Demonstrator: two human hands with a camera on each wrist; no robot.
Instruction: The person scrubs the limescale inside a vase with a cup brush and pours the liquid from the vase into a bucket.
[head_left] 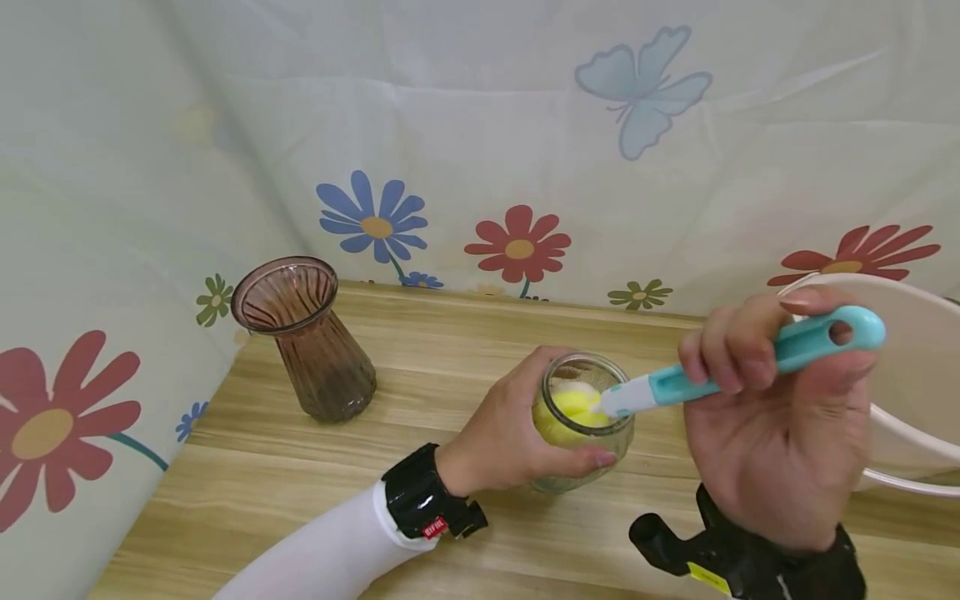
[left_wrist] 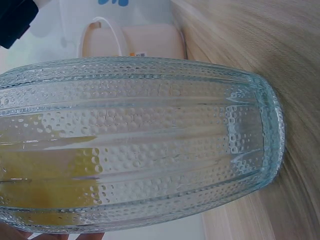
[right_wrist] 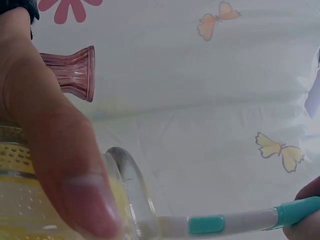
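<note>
In the head view my left hand (head_left: 510,425) grips a clear glass jar (head_left: 573,482) round its side, the mouth tilted toward me. Inside the jar's upper part sits the yellow sponge head (head_left: 576,407) of a bottle brush. My right hand (head_left: 780,417) holds the brush's turquoise and white handle (head_left: 682,383), which slants out of the mouth to the right. The left wrist view shows the dimpled glass jar (left_wrist: 175,135) close up, yellow sponge showing through its wall. In the right wrist view my left thumb (right_wrist: 75,175) lies along the glass by the rim.
A brown-purple ribbed glass vase (head_left: 318,350) stands at the left on the wooden table (head_left: 420,350). A large white bucket (head_left: 907,350) with a handle is at the right, partly behind my right hand. A flower-printed curtain (head_left: 465,125) hangs along the back and left.
</note>
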